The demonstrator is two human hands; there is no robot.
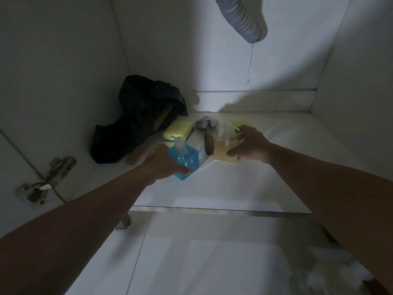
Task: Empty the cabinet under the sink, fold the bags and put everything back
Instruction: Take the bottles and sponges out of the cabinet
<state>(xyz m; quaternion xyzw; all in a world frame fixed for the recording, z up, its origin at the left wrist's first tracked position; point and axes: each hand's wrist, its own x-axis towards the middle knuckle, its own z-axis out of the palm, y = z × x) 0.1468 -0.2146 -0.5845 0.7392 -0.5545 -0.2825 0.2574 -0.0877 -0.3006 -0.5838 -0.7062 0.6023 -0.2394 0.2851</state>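
Blue soap bottle point(187, 161) sits in my left hand point(161, 161), fingers wrapped round its side, near the middle of the cabinet floor point(244, 179). My right hand point(248, 145) grips the yellow soap bottle point(225, 150) just beside it. Between the two bottles lies a brush point(207, 135) with a wooden handle. Behind them, toward the back edge, rests a yellow sponge point(178, 129). Black bags point(138, 120) are heaped in the back left corner. A grey hose point(244, 18) hangs above.
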